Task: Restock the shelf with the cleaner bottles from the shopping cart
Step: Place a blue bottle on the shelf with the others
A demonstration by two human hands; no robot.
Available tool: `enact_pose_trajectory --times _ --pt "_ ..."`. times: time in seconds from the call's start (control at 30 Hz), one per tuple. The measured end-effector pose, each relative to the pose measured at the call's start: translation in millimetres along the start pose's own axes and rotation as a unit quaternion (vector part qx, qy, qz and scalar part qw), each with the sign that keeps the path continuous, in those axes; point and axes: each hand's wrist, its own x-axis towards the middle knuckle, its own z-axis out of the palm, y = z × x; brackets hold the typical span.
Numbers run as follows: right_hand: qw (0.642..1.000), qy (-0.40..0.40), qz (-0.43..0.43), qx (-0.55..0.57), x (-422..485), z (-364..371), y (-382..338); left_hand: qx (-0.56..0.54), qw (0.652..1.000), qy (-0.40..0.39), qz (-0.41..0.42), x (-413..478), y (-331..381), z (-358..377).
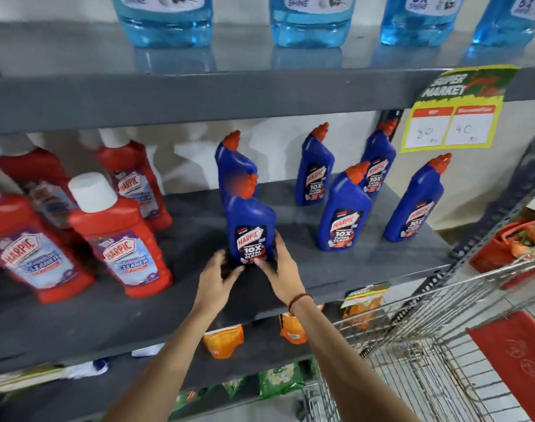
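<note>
A blue cleaner bottle with a red angled cap stands upright near the front of the grey middle shelf. Both hands are at its base. My left hand touches the lower left side and my right hand wraps the lower right side. Another blue bottle stands directly behind it. Several more blue bottles stand to the right on the same shelf. The wire shopping cart is at the lower right, its basket mostly out of view.
Red bathroom-cleaner bottles with white caps fill the shelf's left side. Pale blue bottles line the top shelf. A yellow price sign hangs at the right. Orange and green pouches sit on lower shelves. A red basket is at the far right.
</note>
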Motion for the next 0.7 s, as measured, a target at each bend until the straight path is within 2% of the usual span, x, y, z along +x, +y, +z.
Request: enact_pose_trajectory --times 0.13,0.3,0.5,0.57,0.7 --pt "1.0 0.002 0.006 0.02 11.1 -1.9 5.9 0.017 1.0 -0.012 0.009 10.2 -1.6 2.1" --pt "1.0 -0.002 0.014 0.025 15.6 -3.5 13.9 -0.004 0.998 -0.065 -0.006 18.7 -7.4 -3.2" --pt "1.0 0.01 0.015 0.017 13.7 -2.3 11.2 -0.013 0.997 -0.074 -0.018 20.0 -8.4 -2.0" --pt "0.999 0.048 0.01 0.022 7.9 -0.1 9.2 -0.017 0.996 -0.083 -0.029 17.9 -7.1 -3.0" --pt "0.98 0.199 0.014 0.027 -12.5 8.7 3.4 -0.084 0.989 -0.095 -0.075 1.3 -5.7 -20.4"
